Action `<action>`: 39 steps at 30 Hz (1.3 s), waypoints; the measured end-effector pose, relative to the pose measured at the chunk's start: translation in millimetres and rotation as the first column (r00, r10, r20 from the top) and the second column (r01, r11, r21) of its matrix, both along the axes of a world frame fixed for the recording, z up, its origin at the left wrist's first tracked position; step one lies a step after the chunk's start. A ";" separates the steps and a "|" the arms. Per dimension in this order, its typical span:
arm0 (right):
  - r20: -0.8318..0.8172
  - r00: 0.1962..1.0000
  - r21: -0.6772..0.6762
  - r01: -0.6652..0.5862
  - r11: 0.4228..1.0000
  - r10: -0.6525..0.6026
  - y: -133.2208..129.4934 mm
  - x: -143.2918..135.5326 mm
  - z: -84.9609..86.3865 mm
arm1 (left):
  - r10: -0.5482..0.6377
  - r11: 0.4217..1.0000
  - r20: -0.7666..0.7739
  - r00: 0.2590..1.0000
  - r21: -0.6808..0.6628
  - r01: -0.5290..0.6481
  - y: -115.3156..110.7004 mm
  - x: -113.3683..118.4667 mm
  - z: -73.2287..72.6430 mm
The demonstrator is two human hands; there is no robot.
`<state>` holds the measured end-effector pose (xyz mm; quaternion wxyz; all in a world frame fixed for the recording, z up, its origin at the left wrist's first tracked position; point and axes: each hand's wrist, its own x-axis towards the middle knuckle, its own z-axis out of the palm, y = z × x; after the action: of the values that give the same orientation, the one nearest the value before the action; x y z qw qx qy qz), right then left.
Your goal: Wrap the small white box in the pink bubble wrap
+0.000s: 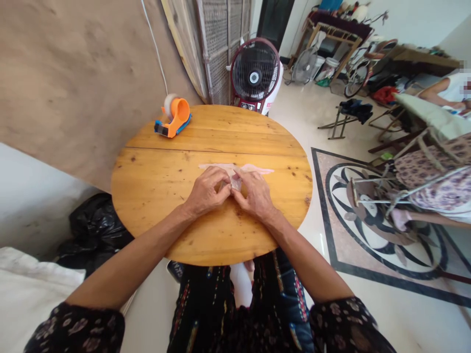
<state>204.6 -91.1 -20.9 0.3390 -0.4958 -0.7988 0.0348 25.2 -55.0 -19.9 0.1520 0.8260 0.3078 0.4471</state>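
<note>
A thin, pale pink translucent sheet [257, 169] lies flat on the round wooden table [158, 186], near its middle. My left hand [206, 191] and my right hand [255, 196] meet over the sheet's near edge. Their fingertips pinch a small crumpled clear part of it between them. Both wrists rest on the tabletop. The part of the sheet under my fingers is hidden.
An orange tape dispenser [174, 117] sits at the table's far left edge. A floor fan [255, 73] stands behind the table. Black bags [91, 230] lie on the floor at left. A person [447, 93] sits at far right among chairs and clutter.
</note>
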 end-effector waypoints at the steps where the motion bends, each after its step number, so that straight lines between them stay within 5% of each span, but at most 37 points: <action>1: 0.017 1.000 0.002 0.011 1.000 -0.011 -0.3 -0.1 0.1 | -0.003 1.000 0.002 1.000 -0.003 0.003 -0.3 -0.3 0.8; 7: 0.075 0.997 0.042 -0.006 0.999 0.003 -0.5 -0.2 -2.4 | 0.032 0.998 -0.024 0.999 0.058 -0.030 4.3 -5.1 -0.4; 15: 0.146 0.989 0.037 -0.020 0.999 0.014 -0.5 0.3 0.1 | 0.369 0.903 -0.120 0.922 0.283 -0.324 3.7 -12.3 8.4; 25: 0.119 0.992 0.028 -0.051 0.998 0.047 0.1 0.7 -2.2 | 0.207 0.978 -0.381 0.901 0.058 -0.200 47.5 -3.2 50.2; 30: 0.120 0.991 0.033 -0.060 0.998 0.056 0.1 0.8 -2.8 | 0.175 0.939 -0.594 0.785 -0.140 -0.315 81.7 9.4 77.0; 36: 0.133 0.989 0.022 -0.065 0.998 0.061 -1.6 1.2 0.1 | 0.097 0.933 -0.739 0.666 -0.165 -0.319 122.4 28.6 81.5; 39: 0.136 0.988 0.011 -0.073 0.997 0.071 -2.0 1.8 0.8 | 0.022 0.881 -0.799 0.601 -0.269 -0.390 137.5 39.0 80.2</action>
<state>206.4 -93.1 -20.1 0.2865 -0.4650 -0.8376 0.0071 64.2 82.5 60.3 0.1228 0.8414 0.5261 -0.0151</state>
